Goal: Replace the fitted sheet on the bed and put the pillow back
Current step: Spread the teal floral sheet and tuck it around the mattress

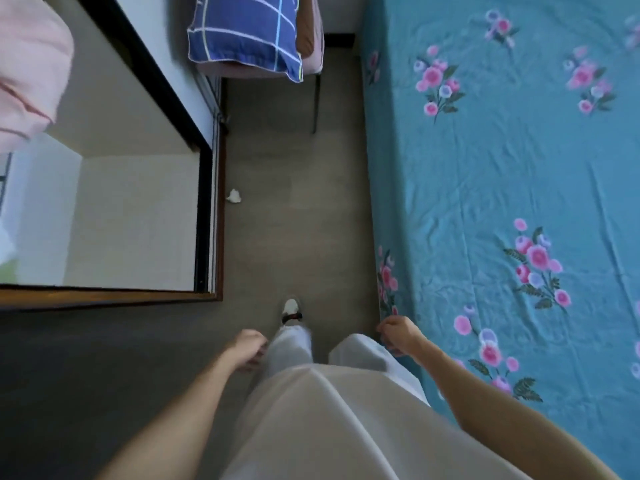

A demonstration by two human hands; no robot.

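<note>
A teal fitted sheet [502,174] with pink flower prints covers the bed along the right side, lying mostly smooth with a few creases. The blue pillow [246,32] with a white and light-blue grid pattern lies on a chair at the far end of the aisle. My left hand [247,349] hangs by my left leg with loosely curled fingers, holding nothing. My right hand [398,332] hangs beside the bed's edge near my right leg, fingers loosely curled and holding nothing.
A narrow grey floor aisle [294,202] runs between the bed and a dark-framed mirror or glass door [204,168] on the left. A small crumpled white scrap [234,196] lies on the floor. Pink fabric [27,71] shows at top left.
</note>
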